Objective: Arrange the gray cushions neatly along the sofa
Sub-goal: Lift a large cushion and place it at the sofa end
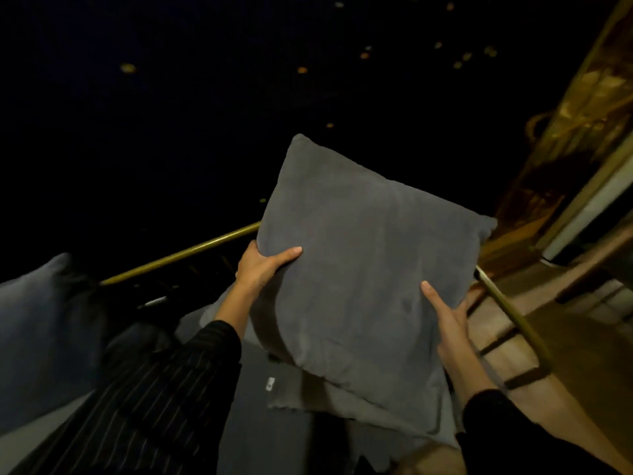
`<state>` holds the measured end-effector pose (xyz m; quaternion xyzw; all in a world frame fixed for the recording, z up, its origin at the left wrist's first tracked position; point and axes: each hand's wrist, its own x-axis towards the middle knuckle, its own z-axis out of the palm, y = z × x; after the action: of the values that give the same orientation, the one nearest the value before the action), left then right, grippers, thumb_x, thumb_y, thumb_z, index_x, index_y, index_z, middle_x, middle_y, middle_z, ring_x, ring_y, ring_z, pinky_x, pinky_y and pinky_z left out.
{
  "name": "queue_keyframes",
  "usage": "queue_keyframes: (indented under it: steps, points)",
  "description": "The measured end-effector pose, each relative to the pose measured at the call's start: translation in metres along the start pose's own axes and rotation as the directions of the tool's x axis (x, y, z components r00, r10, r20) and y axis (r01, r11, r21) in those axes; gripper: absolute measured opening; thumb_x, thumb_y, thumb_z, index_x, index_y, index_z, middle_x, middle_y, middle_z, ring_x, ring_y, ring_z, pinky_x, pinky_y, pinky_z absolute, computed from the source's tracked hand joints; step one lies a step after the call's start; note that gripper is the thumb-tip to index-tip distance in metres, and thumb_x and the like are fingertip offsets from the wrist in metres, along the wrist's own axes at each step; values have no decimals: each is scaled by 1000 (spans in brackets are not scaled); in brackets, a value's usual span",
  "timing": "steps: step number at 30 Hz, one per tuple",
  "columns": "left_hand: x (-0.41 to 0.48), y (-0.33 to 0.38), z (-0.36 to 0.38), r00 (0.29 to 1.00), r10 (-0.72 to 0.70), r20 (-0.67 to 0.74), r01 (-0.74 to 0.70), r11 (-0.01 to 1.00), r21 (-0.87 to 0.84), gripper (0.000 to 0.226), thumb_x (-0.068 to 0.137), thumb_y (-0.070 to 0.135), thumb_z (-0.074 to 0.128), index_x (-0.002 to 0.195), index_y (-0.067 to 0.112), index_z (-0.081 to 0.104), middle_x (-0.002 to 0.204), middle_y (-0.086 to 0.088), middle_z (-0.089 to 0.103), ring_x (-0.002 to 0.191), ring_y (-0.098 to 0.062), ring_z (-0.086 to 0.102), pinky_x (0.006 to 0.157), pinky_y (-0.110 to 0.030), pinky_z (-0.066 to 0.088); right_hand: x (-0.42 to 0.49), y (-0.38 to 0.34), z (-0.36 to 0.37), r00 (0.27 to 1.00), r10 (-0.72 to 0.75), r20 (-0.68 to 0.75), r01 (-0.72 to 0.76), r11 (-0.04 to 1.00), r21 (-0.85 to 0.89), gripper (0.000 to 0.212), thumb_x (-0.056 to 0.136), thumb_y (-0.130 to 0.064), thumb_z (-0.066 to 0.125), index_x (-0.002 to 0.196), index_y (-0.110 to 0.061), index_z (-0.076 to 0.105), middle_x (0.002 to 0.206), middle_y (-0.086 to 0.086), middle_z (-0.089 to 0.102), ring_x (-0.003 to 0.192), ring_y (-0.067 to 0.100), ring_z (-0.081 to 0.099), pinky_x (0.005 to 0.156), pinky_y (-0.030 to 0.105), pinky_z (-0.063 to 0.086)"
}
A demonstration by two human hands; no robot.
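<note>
Gray fabric, soft and matte, covers the square cushion (359, 269) that is held up in the air in front of a brass-coloured rail (181, 252). The left hand (263, 265) is clamped on the cushion's left edge, thumb on the front face. The right hand (445, 317) is clamped on its lower right edge in the same way. Below the cushion lies another gray cushion (274, 423), and well left of it a bluish one (41, 330) leans in the dark. The cushion looks light and yielding; it dents under the thumbs, so a grip at two opposite edges should keep it flat. It seems not slippery and not fragile.
</note>
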<state>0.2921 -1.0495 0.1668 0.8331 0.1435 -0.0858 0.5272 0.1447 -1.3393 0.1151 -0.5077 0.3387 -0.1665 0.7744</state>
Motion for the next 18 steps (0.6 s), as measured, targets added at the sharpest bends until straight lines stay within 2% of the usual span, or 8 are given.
queue_keyframes:
  steps: [3,5,8,10,12,14,16,18]
  points:
    - [-47,-35,-73,988,-20,-151,3,994,-114,106,40,68,86,132,25,55,128,0,65,116,-27,63,101,-50,52,-33,11,41,983,22,182,-15,999,-41,83,73,-28,82,143,-27,38,139,-8,54,128,20,53,107,46,44]
    - [-74,-62,-123,969,-44,-242,-4,981,-194,95,57,55,90,137,20,51,130,0,62,116,-25,61,100,-46,52,-55,22,76,951,45,307,-23,997,-76,86,69,-30,85,141,-28,39,138,-7,56,125,21,55,105,51,45]
    - [-111,-111,-197,931,-88,-354,-25,953,-303,82,70,35,89,139,15,49,126,0,61,111,-23,60,92,-39,50,-93,41,140,887,69,456,-11,992,-127,68,78,-16,78,133,-27,41,128,-7,58,125,24,54,106,52,44]
    - [-135,-140,-245,885,-119,-449,-50,936,-347,78,72,27,89,139,13,51,124,-1,63,113,-23,62,89,-34,49,-125,55,185,826,90,556,0,987,-159,66,78,-12,77,129,-30,39,120,-10,58,123,24,54,104,48,45]
    - [-153,-170,-288,830,-163,-533,-74,916,-395,76,73,21,88,139,12,51,126,-3,64,114,-23,63,89,-33,49,-156,70,226,762,93,641,39,981,-189,77,76,-12,79,138,-26,36,128,-4,56,119,22,55,96,40,48]
    - [-171,-197,-325,790,-192,-583,-92,902,-422,85,69,26,90,142,14,49,129,-1,62,114,-21,62,91,-34,49,-184,88,264,691,103,715,86,971,-223,88,76,-11,79,147,-23,28,132,-2,51,114,19,54,90,34,45]
    - [-183,-222,-357,767,-227,-600,-91,887,-452,89,70,27,89,146,15,45,133,1,59,116,-20,59,95,-36,48,-208,108,298,615,117,780,142,957,-255,93,77,-12,79,150,-23,23,130,-3,50,113,18,53,91,34,45]
    - [-190,-247,-381,738,-293,-608,-50,875,-482,80,81,18,83,149,14,42,133,0,56,117,-19,55,100,-39,46,-228,131,328,543,145,827,184,940,-286,96,76,-12,80,151,-23,21,132,-2,50,115,17,53,94,36,46]
